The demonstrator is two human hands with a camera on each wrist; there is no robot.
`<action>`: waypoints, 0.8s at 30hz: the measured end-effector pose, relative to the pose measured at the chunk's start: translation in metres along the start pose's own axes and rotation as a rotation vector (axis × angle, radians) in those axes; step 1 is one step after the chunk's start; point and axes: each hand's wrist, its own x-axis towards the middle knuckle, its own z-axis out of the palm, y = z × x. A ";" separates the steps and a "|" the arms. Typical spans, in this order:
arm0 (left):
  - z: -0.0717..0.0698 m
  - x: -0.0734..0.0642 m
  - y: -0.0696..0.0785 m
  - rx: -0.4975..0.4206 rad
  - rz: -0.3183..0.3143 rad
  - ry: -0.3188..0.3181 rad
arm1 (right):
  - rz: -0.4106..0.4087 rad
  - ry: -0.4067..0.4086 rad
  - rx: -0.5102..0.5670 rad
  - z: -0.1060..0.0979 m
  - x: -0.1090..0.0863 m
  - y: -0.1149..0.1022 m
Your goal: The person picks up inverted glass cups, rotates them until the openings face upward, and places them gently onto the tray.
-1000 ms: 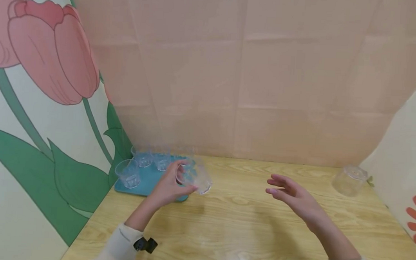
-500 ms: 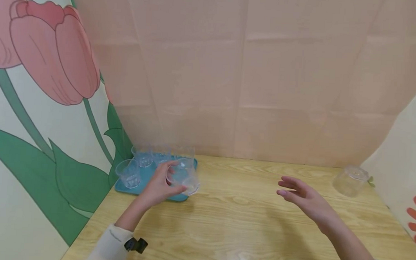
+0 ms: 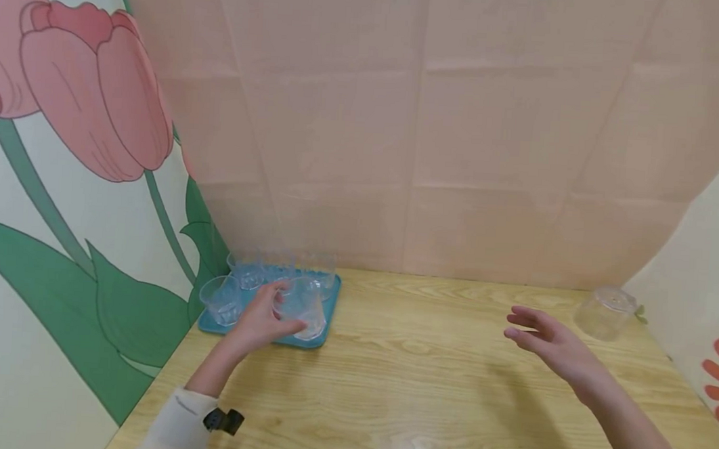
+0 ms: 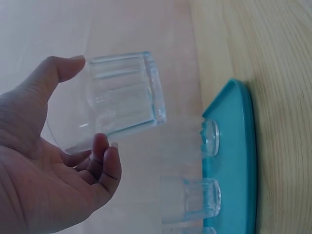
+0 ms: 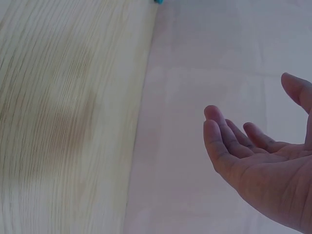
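My left hand [image 3: 263,322] holds a clear glass [image 3: 303,306] between thumb and fingers, over the right front part of a blue tray [image 3: 327,321]. In the left wrist view the held glass [image 4: 122,92] is apart from the tray [image 4: 236,161], its thick base toward the tray. Several other clear glasses stand upright on the tray, among them a front left one [image 3: 222,302] and a back right one [image 3: 321,277]. My right hand [image 3: 551,343] hovers over the table's right side with nothing in it, fingers loosely bent.
An upside-down clear glass [image 3: 605,312] stands at the table's far right. The wooden table [image 3: 412,376] meets a pinkish cloth backdrop [image 3: 412,153] behind. A wall with painted tulips [image 3: 86,88] bounds the left side, and a pale wall [image 3: 717,270] the right.
The left hand has carried the glass leftward, from beyond the tray's right edge to above the tray. The right hand has drifted to the right, still holding nothing.
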 end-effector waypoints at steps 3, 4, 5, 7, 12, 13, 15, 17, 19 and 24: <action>-0.002 0.001 -0.005 -0.013 -0.036 -0.007 | 0.015 0.000 -0.018 -0.006 0.002 0.009; -0.003 0.002 -0.007 -0.014 -0.049 -0.004 | 0.021 0.002 -0.025 -0.008 0.002 0.012; -0.004 0.003 -0.009 -0.009 -0.061 0.000 | 0.027 0.003 -0.038 -0.009 0.003 0.014; -0.005 0.004 -0.014 0.005 -0.080 0.011 | 0.033 0.011 -0.066 -0.013 0.004 0.019; -0.009 0.008 -0.025 0.034 -0.101 0.030 | 0.051 0.030 -0.137 -0.023 0.006 0.033; -0.009 0.009 -0.027 0.039 -0.101 0.031 | 0.055 0.032 -0.149 -0.026 0.006 0.036; -0.010 0.011 -0.032 0.049 -0.101 0.036 | 0.060 0.036 -0.178 -0.030 0.007 0.042; -0.011 0.013 -0.035 0.058 -0.106 0.041 | 0.068 0.040 -0.202 -0.035 0.009 0.048; -0.013 0.014 -0.038 0.058 -0.117 0.046 | 0.078 0.040 -0.216 -0.040 0.011 0.054; -0.015 0.016 -0.044 0.041 -0.170 0.054 | 0.102 0.037 -0.234 -0.053 0.016 0.070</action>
